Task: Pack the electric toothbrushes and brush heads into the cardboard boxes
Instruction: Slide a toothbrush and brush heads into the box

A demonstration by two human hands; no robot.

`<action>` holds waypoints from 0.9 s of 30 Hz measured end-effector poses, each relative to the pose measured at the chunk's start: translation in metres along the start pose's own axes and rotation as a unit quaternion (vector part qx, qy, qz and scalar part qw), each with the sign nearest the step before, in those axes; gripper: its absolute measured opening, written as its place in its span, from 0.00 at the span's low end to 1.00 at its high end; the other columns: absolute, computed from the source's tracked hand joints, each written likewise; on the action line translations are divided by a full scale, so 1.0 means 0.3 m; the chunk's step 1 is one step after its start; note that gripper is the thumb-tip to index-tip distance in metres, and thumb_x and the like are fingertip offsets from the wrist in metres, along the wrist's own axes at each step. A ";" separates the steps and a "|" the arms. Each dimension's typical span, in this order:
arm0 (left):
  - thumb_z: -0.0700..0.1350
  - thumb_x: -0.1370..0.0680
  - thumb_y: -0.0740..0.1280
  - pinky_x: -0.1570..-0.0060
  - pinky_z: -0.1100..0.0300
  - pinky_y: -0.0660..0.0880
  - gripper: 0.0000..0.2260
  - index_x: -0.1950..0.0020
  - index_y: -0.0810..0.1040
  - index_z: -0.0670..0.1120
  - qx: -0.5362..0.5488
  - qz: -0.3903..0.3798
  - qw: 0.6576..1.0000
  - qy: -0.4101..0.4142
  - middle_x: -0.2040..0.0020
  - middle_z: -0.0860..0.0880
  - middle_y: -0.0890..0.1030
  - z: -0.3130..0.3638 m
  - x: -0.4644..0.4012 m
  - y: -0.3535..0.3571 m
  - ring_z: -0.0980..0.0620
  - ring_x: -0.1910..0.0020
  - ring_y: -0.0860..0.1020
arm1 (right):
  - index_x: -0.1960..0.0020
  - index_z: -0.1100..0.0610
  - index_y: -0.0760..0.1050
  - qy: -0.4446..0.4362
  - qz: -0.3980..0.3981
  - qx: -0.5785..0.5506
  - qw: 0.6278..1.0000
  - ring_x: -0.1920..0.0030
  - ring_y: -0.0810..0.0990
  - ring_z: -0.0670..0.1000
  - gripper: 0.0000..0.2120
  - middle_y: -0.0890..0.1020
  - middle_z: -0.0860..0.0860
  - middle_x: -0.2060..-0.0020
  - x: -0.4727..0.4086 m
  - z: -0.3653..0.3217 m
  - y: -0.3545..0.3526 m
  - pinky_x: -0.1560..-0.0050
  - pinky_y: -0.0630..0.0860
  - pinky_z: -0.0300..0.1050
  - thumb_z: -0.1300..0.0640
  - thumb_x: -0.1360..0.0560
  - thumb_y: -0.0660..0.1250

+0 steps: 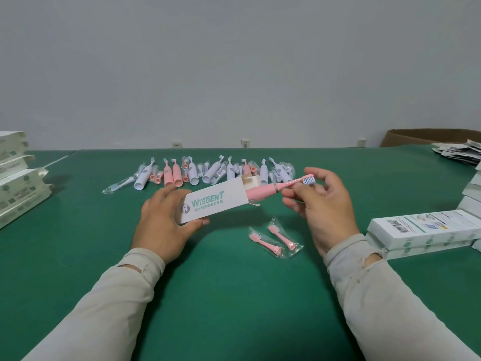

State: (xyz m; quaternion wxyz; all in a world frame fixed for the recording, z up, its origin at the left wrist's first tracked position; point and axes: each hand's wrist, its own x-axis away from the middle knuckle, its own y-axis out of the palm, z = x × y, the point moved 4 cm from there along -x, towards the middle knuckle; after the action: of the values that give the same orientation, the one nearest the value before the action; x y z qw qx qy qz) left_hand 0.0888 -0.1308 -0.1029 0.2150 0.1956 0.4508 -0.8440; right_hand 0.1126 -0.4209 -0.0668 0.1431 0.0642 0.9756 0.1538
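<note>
My left hand [162,225] grips a white cardboard box [213,201] with green lettering, held tilted above the green table, its open end facing right. A pink electric toothbrush [273,188] sticks partway out of that open end. My right hand [322,204] pinches the toothbrush by its brush head. Two pink brush heads [274,239] in clear plastic wrap lie on the table below the box. A row of several white and pink toothbrushes and wrapped brush heads [208,173] lies further back.
Stacks of white boxes sit at the left edge [18,183] and at the right edge [426,230]. A pile of leaflets [460,152] and a brown carton [426,138] are at the back right. The green table [234,295] stretches toward me.
</note>
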 end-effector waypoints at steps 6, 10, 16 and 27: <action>0.56 0.33 0.79 0.33 0.56 0.58 0.29 0.34 0.76 0.56 0.012 -0.013 1.000 0.021 0.27 0.50 0.69 0.016 0.003 0.002 0.45 0.28 0.64 | 0.50 0.48 0.80 -0.072 -0.082 0.223 0.969 0.66 0.84 0.47 0.04 0.86 0.48 0.63 0.021 -0.013 0.021 0.67 0.78 0.38 0.57 0.20 0.68; 0.57 0.32 0.78 0.33 0.58 0.57 0.29 0.34 0.75 0.57 0.010 -0.029 0.999 0.036 0.28 0.51 0.70 0.022 0.002 0.010 0.47 0.28 0.64 | 0.52 0.46 0.82 -0.083 -0.129 0.308 0.939 0.65 0.81 0.46 0.01 0.83 0.48 0.63 0.048 0.010 0.056 0.66 0.77 0.36 0.52 0.23 0.71; 0.57 0.33 0.78 0.36 0.62 0.56 0.29 0.33 0.76 0.55 0.026 -0.027 0.999 0.023 0.30 0.52 0.71 0.017 0.004 0.007 0.48 0.29 0.65 | 0.46 0.42 0.80 -0.095 -0.182 0.307 0.929 0.56 0.83 0.47 0.16 0.82 0.45 0.58 0.052 0.006 0.057 0.51 0.80 0.37 0.63 0.23 0.70; 0.57 0.33 0.78 0.35 0.58 0.62 0.29 0.35 0.76 0.54 0.044 -0.037 0.997 0.050 0.35 0.53 0.75 0.042 0.010 0.006 0.48 0.35 0.69 | 0.57 0.47 0.83 -0.120 -0.169 0.330 0.921 0.65 0.78 0.40 0.05 0.82 0.37 0.66 0.071 0.006 0.079 0.60 0.73 0.32 0.57 0.24 0.73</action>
State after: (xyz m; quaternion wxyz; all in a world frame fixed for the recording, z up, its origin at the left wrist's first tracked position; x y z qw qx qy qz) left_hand 0.0856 -0.1429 -0.0990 0.1519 0.2299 0.4304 -0.8596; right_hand 0.0948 -0.3945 -0.0664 0.2539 -0.0398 0.9429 -0.2121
